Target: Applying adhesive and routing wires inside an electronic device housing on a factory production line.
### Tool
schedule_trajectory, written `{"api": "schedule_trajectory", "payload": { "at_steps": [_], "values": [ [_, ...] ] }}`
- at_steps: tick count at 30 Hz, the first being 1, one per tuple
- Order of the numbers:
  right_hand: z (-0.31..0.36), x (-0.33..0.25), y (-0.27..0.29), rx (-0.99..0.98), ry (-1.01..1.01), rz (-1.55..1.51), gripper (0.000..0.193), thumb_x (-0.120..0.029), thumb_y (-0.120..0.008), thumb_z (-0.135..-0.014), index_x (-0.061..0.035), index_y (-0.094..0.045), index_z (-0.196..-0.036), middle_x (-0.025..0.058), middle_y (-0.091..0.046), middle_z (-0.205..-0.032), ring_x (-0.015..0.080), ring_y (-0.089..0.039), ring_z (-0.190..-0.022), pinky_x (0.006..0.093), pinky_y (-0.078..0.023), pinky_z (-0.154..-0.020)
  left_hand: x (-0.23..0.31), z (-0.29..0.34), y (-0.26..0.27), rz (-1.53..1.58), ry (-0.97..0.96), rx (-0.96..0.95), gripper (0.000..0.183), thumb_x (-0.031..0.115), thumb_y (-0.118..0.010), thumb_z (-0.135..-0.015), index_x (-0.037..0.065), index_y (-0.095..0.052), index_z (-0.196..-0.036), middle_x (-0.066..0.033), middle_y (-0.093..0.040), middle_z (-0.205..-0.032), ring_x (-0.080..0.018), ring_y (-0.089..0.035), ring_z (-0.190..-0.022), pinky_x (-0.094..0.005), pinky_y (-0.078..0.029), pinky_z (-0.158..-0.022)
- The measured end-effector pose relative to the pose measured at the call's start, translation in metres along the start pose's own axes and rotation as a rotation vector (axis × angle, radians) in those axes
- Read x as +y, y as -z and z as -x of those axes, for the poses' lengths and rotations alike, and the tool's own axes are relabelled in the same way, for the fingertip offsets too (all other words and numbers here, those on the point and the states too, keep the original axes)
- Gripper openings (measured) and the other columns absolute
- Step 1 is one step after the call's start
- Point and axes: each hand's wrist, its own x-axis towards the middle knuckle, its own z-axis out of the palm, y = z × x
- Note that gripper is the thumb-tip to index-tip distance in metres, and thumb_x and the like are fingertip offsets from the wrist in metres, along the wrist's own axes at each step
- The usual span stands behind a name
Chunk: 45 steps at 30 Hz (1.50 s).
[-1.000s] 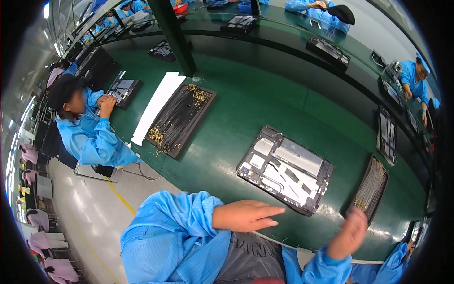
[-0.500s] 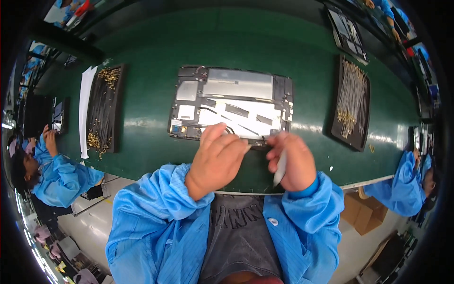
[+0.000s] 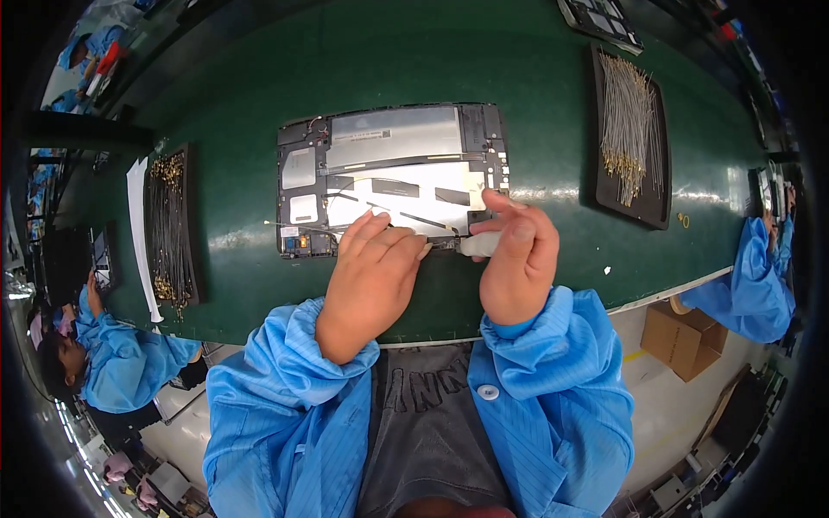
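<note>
An opened tablet-like device (image 3: 393, 138), its silver and white inner parts showing, lies flat on the green table in front of me. My left hand (image 3: 371, 276) is closed at its near edge, fingertips pressed together over a thin cable (image 3: 298, 226). One end of that cable, with a small gold connector, sticks out past the device's left side. In my right hand (image 3: 522, 263) is a white pointed tool (image 3: 481, 245), tip against the near edge close to my left fingertips. Just what the tip touches is too small to make out.
To the left, a dark tray (image 3: 194, 229) holds black cables with gold ends, beside a white strip (image 3: 138, 237). A second tray (image 3: 639, 215) of grey cables stands right, with another opened device (image 3: 600, 22) beyond. Co-workers in blue sit at both sides; a cardboard box (image 3: 682, 341) is on the floor.
My right hand has swung the white tool from pointing toward me to pointing at the device's near edge. The view has shifted; a cable end now shows at the device's left.
</note>
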Motion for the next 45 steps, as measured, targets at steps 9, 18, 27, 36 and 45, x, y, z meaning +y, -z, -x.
{"api": "schedule_trajectory", "payload": {
  "at_steps": [9, 18, 27, 36, 45],
  "values": [
    [0.002, 0.009, -0.003, -0.075, 0.079, 0.048, 0.027, -0.024, -0.032, -0.087, -0.0026, -0.034, -0.103, 0.0163, -0.051, -0.098, 0.0157, -0.052, -0.066, 0.0251, -0.044, -0.051, 0.001, 0.001, -0.001, -0.010, 0.004, 0.017, 0.017, 0.005, -0.059, -0.066, 0.007, -0.055, -0.083, -0.0047, -0.055, -0.084, -0.0286, -0.048, -0.090, -0.0412, -0.032, -0.086],
    [0.001, 0.006, -0.006, -0.056, 0.030, 0.044, 0.028, -0.025, -0.031, -0.088, -0.0031, -0.034, -0.104, 0.0159, -0.051, -0.097, 0.0165, -0.052, -0.067, 0.0254, -0.044, -0.052, 0.002, 0.000, -0.001, -0.038, -0.012, 0.062, 0.013, 0.010, -0.059, -0.066, 0.007, -0.055, -0.078, -0.0032, -0.054, -0.082, -0.0238, -0.047, -0.089, -0.0384, -0.032, -0.086],
    [-0.001, 0.010, -0.001, -0.062, 0.039, -0.027, 0.019, -0.018, -0.041, -0.085, -0.0012, -0.043, -0.094, 0.0126, -0.057, -0.088, 0.0141, -0.053, -0.070, 0.0236, -0.043, -0.057, 0.000, -0.001, -0.001, -0.011, -0.019, 0.031, 0.018, 0.004, -0.060, -0.064, 0.007, -0.055, -0.082, -0.0051, -0.055, -0.085, -0.0280, -0.047, -0.090, -0.0410, -0.033, -0.086],
    [-0.020, -0.022, -0.018, -0.538, 0.377, 0.636, 0.010, -0.012, -0.052, -0.073, -0.0023, -0.054, -0.071, 0.0128, -0.054, -0.065, 0.0300, -0.051, -0.059, 0.0350, -0.041, -0.052, 0.003, 0.001, 0.005, 0.067, -0.026, -0.016, 0.021, 0.006, -0.056, -0.064, 0.005, -0.055, -0.084, -0.0075, -0.054, -0.085, -0.0273, -0.046, -0.091, -0.0408, -0.031, -0.087],
    [-0.033, -0.017, -0.008, -0.173, -0.422, 0.077, 0.025, -0.025, -0.042, -0.084, -0.0035, -0.048, -0.093, 0.0100, -0.057, -0.072, 0.0161, -0.054, -0.061, 0.0278, -0.043, -0.053, -0.049, -0.013, 0.055, -0.217, 0.142, 0.282, 0.023, 0.009, -0.054, -0.070, 0.000, -0.052, -0.091, -0.0162, -0.053, -0.090, -0.0281, -0.049, -0.088, -0.0359, -0.035, -0.081]
  ]
}}
